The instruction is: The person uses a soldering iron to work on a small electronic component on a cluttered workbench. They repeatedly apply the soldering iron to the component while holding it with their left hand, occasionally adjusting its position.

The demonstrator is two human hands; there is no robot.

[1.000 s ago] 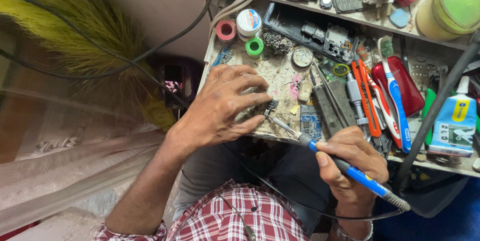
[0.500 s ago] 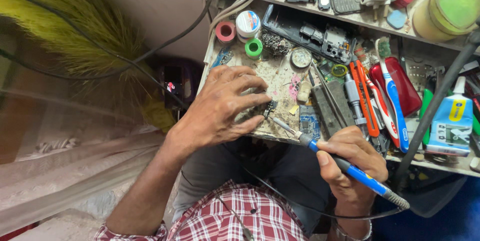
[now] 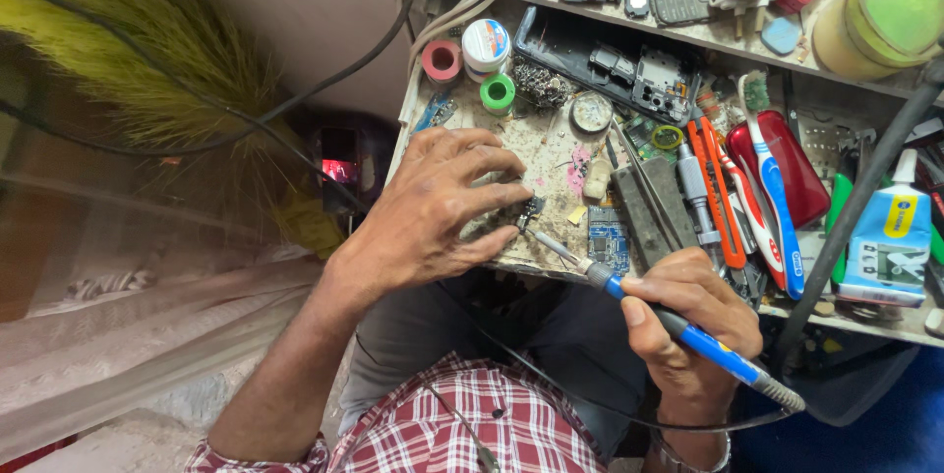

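Observation:
My left hand (image 3: 438, 207) rests on the dirty workbench (image 3: 551, 153), its fingertips pinching a small dark electronic part (image 3: 526, 209) against the surface. My right hand (image 3: 688, 321) grips a blue-handled soldering iron (image 3: 688, 335) like a pen. The iron's metal tip points up and left and touches the small part next to my left fingertips. Its cable trails off to the lower right. A small blue circuit board (image 3: 610, 235) lies just right of the tip.
Tape rolls (image 3: 442, 60), a round tin (image 3: 487, 40) and a green spool (image 3: 498, 92) stand at the bench's back left. Orange-handled pliers (image 3: 713, 183), a toothbrush (image 3: 772, 173), a red case (image 3: 787, 163) and a glue bottle (image 3: 890, 237) crowd the right. A shelf above holds phone parts.
Both hands hold nearly the same pose. The iron tip stays at the small part under my left fingertips.

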